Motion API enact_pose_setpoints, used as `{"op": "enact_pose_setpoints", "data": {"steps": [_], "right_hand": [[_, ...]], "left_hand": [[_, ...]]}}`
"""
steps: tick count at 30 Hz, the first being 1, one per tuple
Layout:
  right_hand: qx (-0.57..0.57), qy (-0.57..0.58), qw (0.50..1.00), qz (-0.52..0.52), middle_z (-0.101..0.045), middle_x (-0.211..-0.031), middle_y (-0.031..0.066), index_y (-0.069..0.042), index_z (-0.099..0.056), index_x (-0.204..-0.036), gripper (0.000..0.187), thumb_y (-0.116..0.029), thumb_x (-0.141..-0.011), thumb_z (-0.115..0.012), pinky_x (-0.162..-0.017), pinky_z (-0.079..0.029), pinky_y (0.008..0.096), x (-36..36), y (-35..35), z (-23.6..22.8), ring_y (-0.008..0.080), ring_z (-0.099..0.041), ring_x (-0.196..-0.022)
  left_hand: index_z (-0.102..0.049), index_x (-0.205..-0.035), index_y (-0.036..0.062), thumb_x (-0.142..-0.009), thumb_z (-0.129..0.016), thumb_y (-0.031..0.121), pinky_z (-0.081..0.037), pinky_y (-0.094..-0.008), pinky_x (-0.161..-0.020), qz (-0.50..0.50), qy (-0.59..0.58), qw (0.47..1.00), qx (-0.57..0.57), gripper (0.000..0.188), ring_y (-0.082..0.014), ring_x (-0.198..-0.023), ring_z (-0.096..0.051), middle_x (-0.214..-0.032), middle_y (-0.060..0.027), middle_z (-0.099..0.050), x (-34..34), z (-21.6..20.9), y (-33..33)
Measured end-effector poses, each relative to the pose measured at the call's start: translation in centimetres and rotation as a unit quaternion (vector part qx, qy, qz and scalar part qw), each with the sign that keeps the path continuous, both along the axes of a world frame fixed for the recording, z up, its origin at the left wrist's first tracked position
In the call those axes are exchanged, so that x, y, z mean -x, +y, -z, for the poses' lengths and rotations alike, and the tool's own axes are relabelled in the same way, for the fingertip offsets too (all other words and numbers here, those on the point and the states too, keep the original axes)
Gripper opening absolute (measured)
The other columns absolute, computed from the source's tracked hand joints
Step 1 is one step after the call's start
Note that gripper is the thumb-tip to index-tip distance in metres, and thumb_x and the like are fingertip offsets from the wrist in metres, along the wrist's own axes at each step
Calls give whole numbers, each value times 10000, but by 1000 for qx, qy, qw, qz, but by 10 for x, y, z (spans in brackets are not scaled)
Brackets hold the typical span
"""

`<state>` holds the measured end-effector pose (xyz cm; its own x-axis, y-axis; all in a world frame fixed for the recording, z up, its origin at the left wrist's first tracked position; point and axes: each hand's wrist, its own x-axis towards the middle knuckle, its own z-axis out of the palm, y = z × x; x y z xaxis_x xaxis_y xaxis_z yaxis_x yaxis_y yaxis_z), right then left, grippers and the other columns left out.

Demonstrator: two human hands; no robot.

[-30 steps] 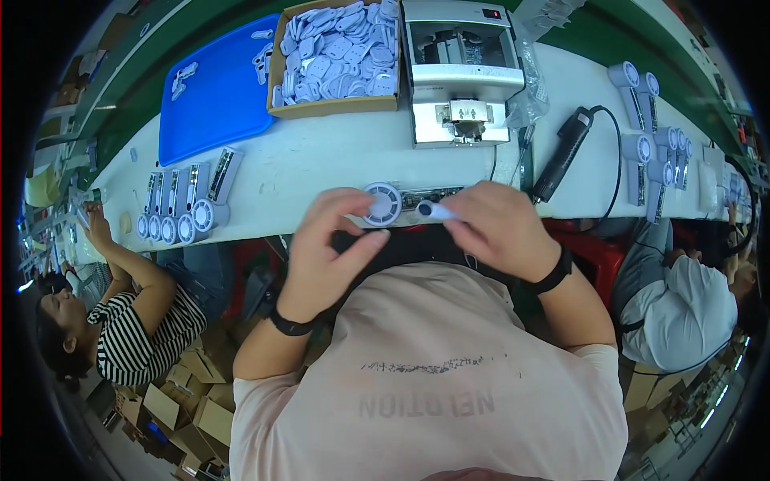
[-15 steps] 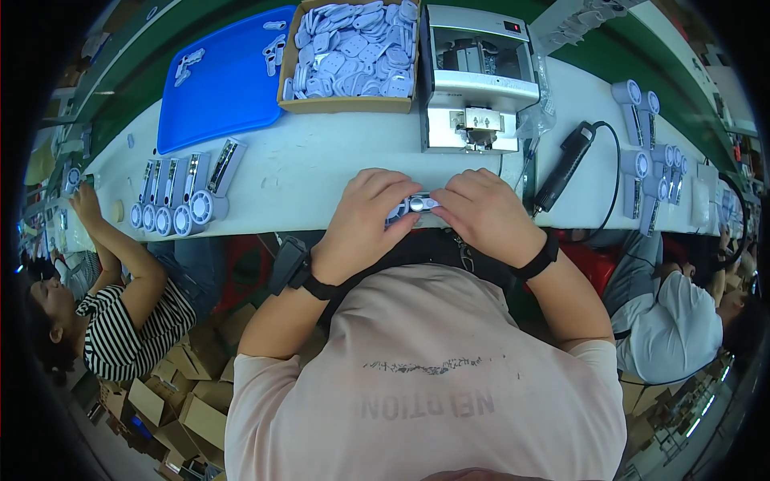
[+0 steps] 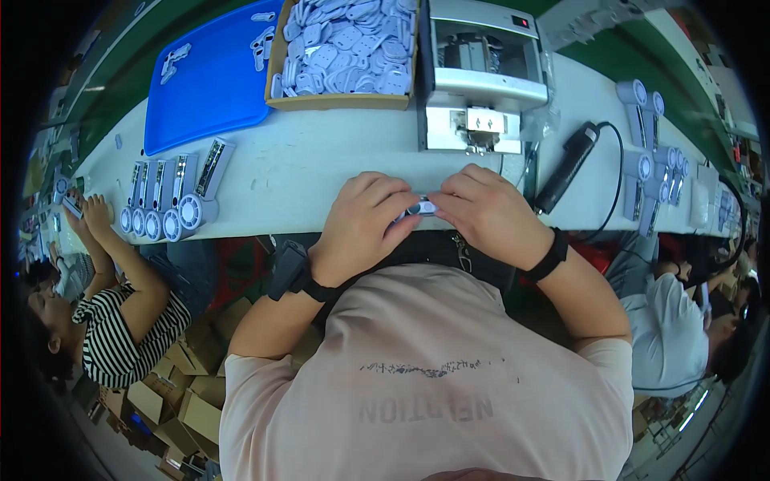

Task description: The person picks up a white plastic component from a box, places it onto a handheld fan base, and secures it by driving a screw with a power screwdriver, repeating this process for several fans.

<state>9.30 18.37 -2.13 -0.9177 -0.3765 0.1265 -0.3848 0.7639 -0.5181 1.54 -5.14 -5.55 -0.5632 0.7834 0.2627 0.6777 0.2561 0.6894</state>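
In the head camera's view, a worker's left hand [image 3: 365,216] and right hand [image 3: 491,215] closed, fingers bent, around a pale plastic device [image 3: 425,207], largely hidden between them, at the white table's [image 3: 313,152] near edge. Beyond stood a box-shaped silver-and-black machine [image 3: 489,84] beside a brown cardboard box [image 3: 345,103] of pale plastic pieces [image 3: 341,52].

The pale held piece [image 3: 427,207] looks like smooth plastic, as do the loose covers [image 3: 345,52] heaped in a matt brown cardboard box [image 3: 341,103] and the broad blue tray [image 3: 200,104], which has a soft sheen. Bright, shiny metal faces the silver machine [image 3: 485,88], beside crinkled clear plastic film [image 3: 549,104], while the black cylindrical tool [image 3: 568,170] looks duller. The white tabletop [image 3: 305,152] is smooth with faint scuffs, and the pale shirt [image 3: 417,329] is soft, matt, creased cloth with a crackled dark print.
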Motion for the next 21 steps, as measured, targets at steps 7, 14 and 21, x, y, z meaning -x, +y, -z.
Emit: {"op": "enact_pose_setpoints", "data": {"steps": [7,14,21], "right_hand": [[85,27,995,35,-645,-967,68,-39,-747,-1033,232,-102,-821,-814,-795,-551,385,-7,-4,19,265,-626,-929],[14,-5,1000,20,-654,-996,80,-11,-744,-1068,290,-64,-795,-824,-811,-557,388,-11,0,7,283,-624,-929],[90,64,993,35,-633,-957,76,-20,-731,-1021,234,-101,-818,-815,-796,-555,382,-11,-2,30,280,-626,-917]], "left_hand": [[-725,-1078,85,-789,-825,128,-515,-429,-897,-8,45,999,-15,308,-278,-1041,-631,-1098,-46,-672,-3,4,3],[-699,-1084,33,-772,-813,69,-536,-442,-875,26,131,991,-16,334,-298,-1021,-645,-1063,-87,-666,-6,5,6],[-690,-1060,25,-800,-778,91,-535,-449,-891,33,129,990,-36,282,-282,-1031,-636,-1042,-84,-651,0,9,9]]}}
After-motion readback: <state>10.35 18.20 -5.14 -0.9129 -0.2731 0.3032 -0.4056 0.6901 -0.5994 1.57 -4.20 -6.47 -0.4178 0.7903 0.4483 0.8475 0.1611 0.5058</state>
